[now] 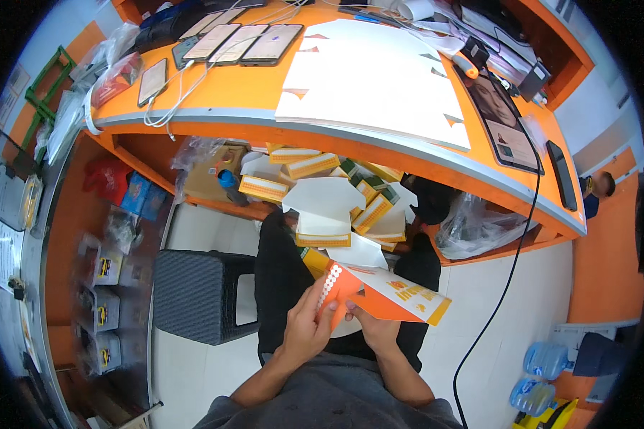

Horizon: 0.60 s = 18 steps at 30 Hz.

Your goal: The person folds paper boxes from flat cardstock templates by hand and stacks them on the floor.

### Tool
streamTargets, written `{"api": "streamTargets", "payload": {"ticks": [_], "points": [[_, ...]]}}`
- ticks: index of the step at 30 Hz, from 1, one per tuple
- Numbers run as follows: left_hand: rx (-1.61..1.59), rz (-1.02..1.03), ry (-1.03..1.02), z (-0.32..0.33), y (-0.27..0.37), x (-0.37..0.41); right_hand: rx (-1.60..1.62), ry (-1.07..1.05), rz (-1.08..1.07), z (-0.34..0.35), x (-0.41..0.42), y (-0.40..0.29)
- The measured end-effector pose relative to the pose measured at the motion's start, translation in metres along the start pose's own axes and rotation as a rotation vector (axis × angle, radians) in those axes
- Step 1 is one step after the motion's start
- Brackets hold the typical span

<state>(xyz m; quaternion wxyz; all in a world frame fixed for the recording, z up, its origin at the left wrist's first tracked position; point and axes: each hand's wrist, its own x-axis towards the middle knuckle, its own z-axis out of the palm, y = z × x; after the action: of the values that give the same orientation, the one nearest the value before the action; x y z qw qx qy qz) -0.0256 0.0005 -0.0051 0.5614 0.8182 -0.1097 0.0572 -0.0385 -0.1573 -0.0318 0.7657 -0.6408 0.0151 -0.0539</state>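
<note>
Above my lap I hold a partly folded cardboard box (389, 300), orange with a white and yellow printed panel that bears writing. My left hand (307, 322) grips its left side, thumb on the orange face, by a row of white dots. The fingers of my right hand (374, 328) pinch its lower edge near a small cut-out. Just beyond my hands, an open box (323, 236) with a white inside and yellow rim sits at the front of a pile of yellow and white boxes (373, 212) under the table.
White die-cut card sheets (370, 86) lie stacked on the orange table (236, 99). Several phones (271, 44) with white cables and a tablet (496, 120) flank them. A black cable (507, 300) hangs down at right. A dark plastic stool (204, 295) stands left of my legs.
</note>
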Motion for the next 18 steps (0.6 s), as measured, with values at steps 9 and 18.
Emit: {"api": "streamTargets", "payload": {"ticks": [9, 18], "points": [[-0.466, -0.363, 0.059, -0.013, -0.036, -0.009, -0.144, -0.502, 0.143, 0.022, 0.021, -0.003], [-0.530, -0.588, 0.628, -0.099, -0.113, -0.024, 0.333, -1.471, -0.596, -0.047, 0.060, -0.186]]}}
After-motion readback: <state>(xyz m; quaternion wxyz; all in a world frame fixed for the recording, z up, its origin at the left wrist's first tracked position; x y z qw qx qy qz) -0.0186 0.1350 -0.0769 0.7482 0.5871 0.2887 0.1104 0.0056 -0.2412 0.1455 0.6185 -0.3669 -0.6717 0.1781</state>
